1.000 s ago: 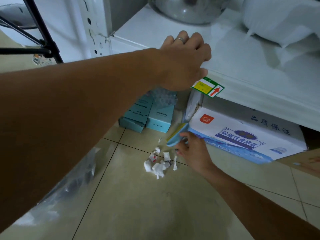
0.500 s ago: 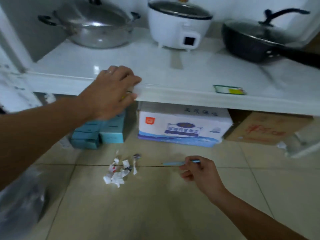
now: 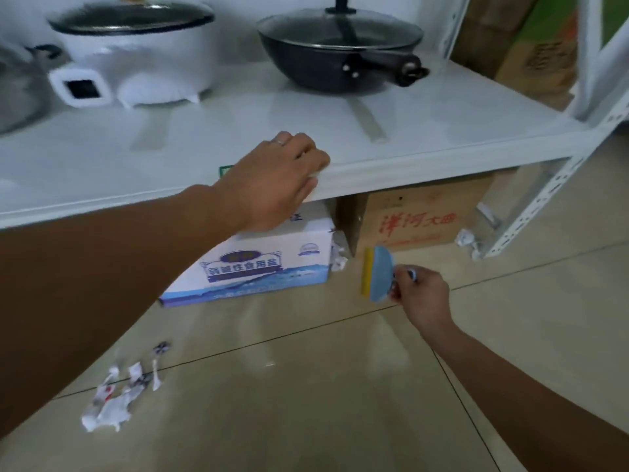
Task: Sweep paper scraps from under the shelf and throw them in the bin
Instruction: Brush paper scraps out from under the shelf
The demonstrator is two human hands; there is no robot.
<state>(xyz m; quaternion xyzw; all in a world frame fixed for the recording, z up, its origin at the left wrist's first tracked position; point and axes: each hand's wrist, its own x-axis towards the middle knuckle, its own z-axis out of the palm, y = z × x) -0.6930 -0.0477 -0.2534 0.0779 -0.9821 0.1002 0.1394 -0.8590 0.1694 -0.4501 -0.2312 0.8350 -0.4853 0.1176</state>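
left hand (image 3: 272, 180) is draped over the front edge of the white shelf (image 3: 408, 144), fingers curled over the lip and gripping it. right hand (image 3: 422, 296) is low near the floor, fingers pinched shut on the handle of a small blue brush (image 3: 379, 274) with a yellow bristle edge facing left.

paper scraps: main pile (image 3: 114, 400) sits on the tiled floor (image 3: 306, 386) at lower left, out in the open in front of the shelf, well apart from the brush. more crumpled scraps (image 3: 338, 255) are wedged in the gap between the white salt box (image 3: 258, 264) and the brown cardboard box (image 3: 418, 216), just left of the brush. another few scraps (image 3: 469, 241) lie by the perforated shelf leg (image 3: 531, 202) on the right.

obstructions: both boxes sit under the shelf and fill most of the space there; only the narrow gap between them is open. left forearm crosses in front of the white box's left part.

on the shelf: white rice cooker (image 3: 136, 52), black wok with glass lid (image 3: 340, 49), part of a steel pot (image 3: 17, 90) at far left. more cardboard boxes (image 3: 520, 42) behind the upright at top right. bin not in view.
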